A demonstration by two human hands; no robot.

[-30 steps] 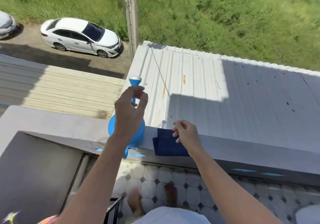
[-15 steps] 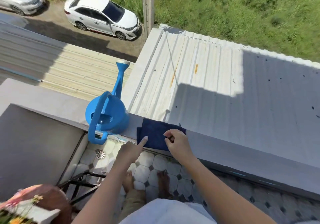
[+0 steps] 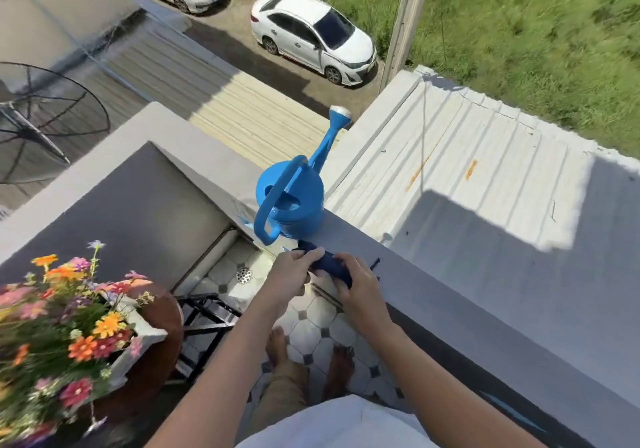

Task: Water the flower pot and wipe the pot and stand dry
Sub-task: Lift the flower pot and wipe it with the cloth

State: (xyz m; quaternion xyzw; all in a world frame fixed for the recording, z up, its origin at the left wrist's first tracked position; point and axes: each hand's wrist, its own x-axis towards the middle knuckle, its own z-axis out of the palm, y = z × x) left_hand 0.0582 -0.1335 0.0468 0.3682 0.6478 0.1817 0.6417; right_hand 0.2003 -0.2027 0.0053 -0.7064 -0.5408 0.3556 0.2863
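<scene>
- The grey concrete parapet ledge (image 3: pixel 467 295) is running across the view from upper left to lower right, and it is carrying the watering can; the person is standing barefoot on the tiled balcony floor just inside it.
- The brown round flower pot (image 3: pixel 157 350), full of orange, pink and red flowers, is sitting at the lower left on the black metal stand (image 3: pixel 204 312), well apart from both hands. A second ago it was out of view; the camera is now turning toward it.
- The bright blue plastic watering can (image 3: pixel 294 205) is standing upright on the ledge with its spout pointing away over the roofs. A second ago the left hand was around its handle; now nobody is touching it, which suggests the watering is finished.
- The dark navy folded cloth (image 3: pixel 330 267) was lying flat on the ledge half a second ago; now it is bunched up and lifted just off the ledge edge, near the can's handle.
- The left hand (image 3: pixel 294 276) is closing its fingers on one end of the cloth, and the right hand (image 3: pixel 360 286) is gripping the other end.
- Judging by this, the person is moving on to the wiping step: the cloth still has to be carried over to the pot and stand.
</scene>
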